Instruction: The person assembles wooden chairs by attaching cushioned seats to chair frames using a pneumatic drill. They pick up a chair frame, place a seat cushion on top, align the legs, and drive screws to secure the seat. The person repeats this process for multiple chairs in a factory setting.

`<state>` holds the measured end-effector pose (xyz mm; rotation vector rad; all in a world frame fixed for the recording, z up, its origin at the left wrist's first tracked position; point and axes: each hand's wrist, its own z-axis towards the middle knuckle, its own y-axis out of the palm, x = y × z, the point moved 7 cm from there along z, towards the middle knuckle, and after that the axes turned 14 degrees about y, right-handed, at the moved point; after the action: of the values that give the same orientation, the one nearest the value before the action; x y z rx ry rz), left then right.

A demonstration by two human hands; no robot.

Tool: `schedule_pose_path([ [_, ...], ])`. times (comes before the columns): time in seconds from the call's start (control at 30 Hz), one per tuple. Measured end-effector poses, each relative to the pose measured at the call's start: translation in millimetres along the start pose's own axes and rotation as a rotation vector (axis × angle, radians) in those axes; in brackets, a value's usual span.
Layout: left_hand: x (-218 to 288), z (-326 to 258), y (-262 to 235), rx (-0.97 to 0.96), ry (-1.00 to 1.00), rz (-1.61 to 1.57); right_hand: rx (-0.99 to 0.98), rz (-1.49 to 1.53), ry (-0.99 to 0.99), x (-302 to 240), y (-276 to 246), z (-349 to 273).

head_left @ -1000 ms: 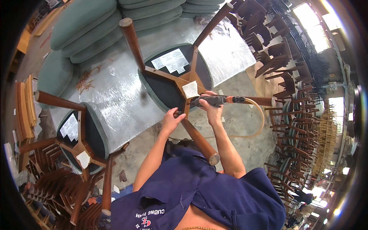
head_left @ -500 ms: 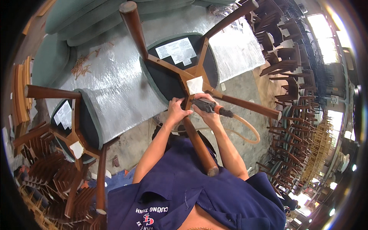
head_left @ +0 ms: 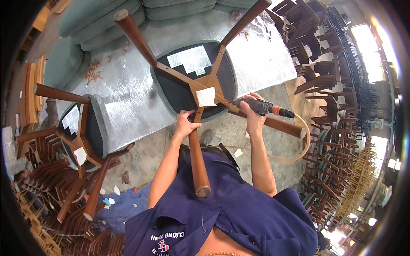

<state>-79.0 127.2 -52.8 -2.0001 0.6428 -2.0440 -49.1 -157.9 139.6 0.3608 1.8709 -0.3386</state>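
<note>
Hands (head_left: 255, 120) hold slender wooden frame (head_left: 212, 77), dark cylindrical tool (head_left: 259, 106); rounded fabric-edged seat (head_left: 177, 90)

Grey, blotchy concrete floor (head_left: 279, 100) shows between a film-covered desk (head_left: 124, 115) and dark wood frames (head_left: 318, 83) crowding the right side, pale frames (head_left: 363, 173) beyond them. White light glares through a window (head_left: 368, 53) at upper right. Green padding (head_left: 102, 21) is piled along the desk's far side; boards (head_left: 33, 85) stand far left; blue cloth (head_left: 134, 200) lies lower left.

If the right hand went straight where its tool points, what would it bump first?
Probably the upturned chair's wooden frame: the black tool in the right hand aims there, its tip maybe already touching.
</note>
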Motion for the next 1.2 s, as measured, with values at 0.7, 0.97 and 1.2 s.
schedule_pose_path([
  [0.7, 0.3, -4.6, 5.8, 0.063, 0.001, -0.017, -0.308, -0.345, -0.151, 2.2, 18.6, 24.8],
  [0.97, 8.6, -7.5, 4.0, 0.099, 0.023, 0.060, -0.479, -0.544, -0.259, 1.6, 31.4, 18.9],
  [1.2, 5.1, -5.7, 3.4, 0.102, 0.026, 0.079, -0.444, -0.320, -0.063, 18.0, 25.6, 21.9],
])
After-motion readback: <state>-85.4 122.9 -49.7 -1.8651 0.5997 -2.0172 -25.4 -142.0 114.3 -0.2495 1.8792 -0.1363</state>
